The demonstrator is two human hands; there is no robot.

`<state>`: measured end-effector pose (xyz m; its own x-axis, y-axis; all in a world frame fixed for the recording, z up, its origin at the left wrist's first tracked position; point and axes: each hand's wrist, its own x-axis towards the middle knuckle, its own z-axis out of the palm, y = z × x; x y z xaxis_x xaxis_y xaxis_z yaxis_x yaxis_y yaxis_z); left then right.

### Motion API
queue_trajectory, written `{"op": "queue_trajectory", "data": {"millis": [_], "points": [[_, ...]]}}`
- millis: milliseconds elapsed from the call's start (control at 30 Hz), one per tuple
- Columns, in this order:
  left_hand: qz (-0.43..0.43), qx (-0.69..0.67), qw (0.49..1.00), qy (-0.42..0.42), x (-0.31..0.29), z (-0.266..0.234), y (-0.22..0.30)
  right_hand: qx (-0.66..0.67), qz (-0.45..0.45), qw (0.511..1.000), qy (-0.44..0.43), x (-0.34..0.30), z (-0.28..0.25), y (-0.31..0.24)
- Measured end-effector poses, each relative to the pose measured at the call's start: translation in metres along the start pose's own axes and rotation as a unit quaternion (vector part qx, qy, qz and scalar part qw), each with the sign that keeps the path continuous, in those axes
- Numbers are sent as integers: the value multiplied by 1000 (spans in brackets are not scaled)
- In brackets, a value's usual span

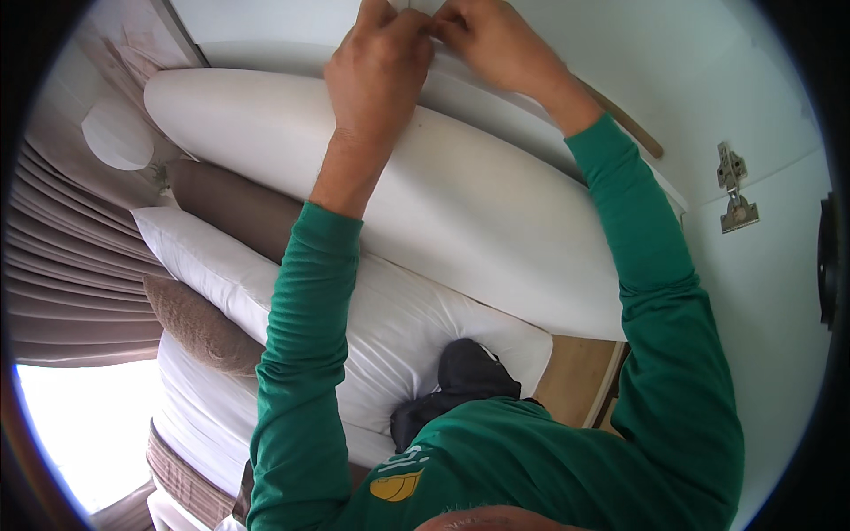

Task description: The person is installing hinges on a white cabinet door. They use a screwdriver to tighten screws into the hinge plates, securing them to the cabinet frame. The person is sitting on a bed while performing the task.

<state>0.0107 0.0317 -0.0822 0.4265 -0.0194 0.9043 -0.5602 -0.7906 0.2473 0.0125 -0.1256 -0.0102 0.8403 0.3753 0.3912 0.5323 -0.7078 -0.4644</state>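
My left hand [379, 78] is raised at the top of the view, its fingers curled and pressed together. Beside it, my right hand [500, 46] pinches with thumb and forefinger, and the fingertips of both hands meet. Whatever they grip is too small or hidden to make out. Behind the fingers is a white panel [274, 22], which seems to be part of a cabinet. Both forearms, in green sleeves, reach up over a long cream padded headboard [496, 199].
A metal hinge [733, 188] sits on the white cabinet at right, with a brown strip [624, 118] near my right wrist. The bed holds a white pillow [208, 257], a brown cushion [199, 327] and bedding. A pleated curtain [80, 265] and a white lampshade [118, 135] are at left.
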Motion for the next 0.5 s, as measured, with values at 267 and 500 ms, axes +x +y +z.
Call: {"op": "queue_trajectory", "data": {"millis": [267, 500], "points": [[-11, -6, 1000, 0, -2, 2, -3, -152, -82, 983, 61, 1, 16, 10], [16, -18, 999, 26, -2, 5, -8, -142, -94, 985, 31, 5, 9, 3]]}}
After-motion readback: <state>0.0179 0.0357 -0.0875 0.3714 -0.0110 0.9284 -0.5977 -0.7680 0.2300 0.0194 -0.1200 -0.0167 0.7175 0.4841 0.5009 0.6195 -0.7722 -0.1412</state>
